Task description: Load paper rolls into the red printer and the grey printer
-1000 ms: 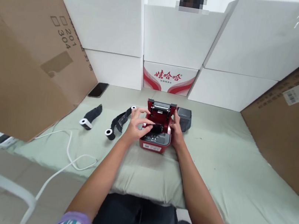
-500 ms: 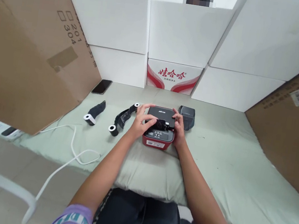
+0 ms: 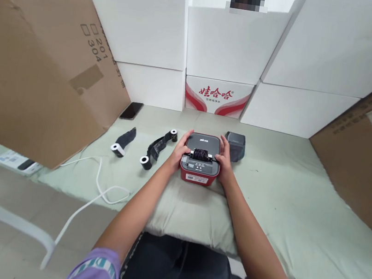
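A small red printer with a dark grey lid (image 3: pixel 200 162) sits on the pale green cloth (image 3: pixel 268 194); its lid is down and a strip of dark paper sticks out of the slot. My left hand (image 3: pixel 179 150) grips its left side, thumb resting near the paper. My right hand (image 3: pixel 224 160) clasps its right side. Two dark paper rolls with white cores, one (image 3: pixel 157 148) partly unwound and another (image 3: pixel 123 141), lie to the left of the printer.
A dark grey box (image 3: pixel 235 146) stands just right of the printer. A phone (image 3: pixel 131 110) lies at the back left. A white cable (image 3: pixel 93 195) runs off the cloth's left edge. White boxes (image 3: pixel 227 48) and brown cardboard (image 3: pixel 35 70) wall the area.
The printer's lid, open a second ago, has been closed. My left hand moved from inside the paper bay to the printer's left side; both hands now hold its sides.
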A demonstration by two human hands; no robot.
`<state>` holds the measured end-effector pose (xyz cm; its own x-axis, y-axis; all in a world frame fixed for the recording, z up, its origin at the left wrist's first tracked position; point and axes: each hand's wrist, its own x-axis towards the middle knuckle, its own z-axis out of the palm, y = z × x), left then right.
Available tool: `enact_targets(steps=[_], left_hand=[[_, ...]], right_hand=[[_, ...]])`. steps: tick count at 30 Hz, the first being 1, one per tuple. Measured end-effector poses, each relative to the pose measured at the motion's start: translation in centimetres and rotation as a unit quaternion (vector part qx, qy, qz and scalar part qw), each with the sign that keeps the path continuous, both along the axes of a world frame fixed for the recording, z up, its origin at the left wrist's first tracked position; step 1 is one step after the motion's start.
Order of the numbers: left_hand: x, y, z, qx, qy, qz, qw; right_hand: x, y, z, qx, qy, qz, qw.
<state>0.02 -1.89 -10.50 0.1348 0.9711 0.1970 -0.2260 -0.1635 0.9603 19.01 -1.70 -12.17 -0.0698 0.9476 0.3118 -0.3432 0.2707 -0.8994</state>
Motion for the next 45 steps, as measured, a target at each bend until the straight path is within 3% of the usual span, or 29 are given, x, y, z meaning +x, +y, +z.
enact_targets(steps=[15, 23, 35, 45], left_hand=[[0.0, -0.5, -0.5, 0.031, -0.047, -0.014, 0.998], [0.0, -0.3, -1.3, 0.034, -0.069, -0.022, 0.997], [0.0, -0.7, -0.5, -0.004, -0.103, -0.057, 0.993], [-0.4, -0.6, -0.8, 0.025, -0.082, -0.054, 0.995]], right_hand=[[0.1, -0.6, 0.9, -0.007, -0.004, 0.013, 1.000], [0.1, -0.7, 0.3, -0.001, 0.009, 0.018, 1.000], [0.1, -0.6, 0.0, -0.029, 0.024, 0.022, 0.999], [0.3, -0.6, 0.5, -0.041, 0.001, 0.025, 0.999]])
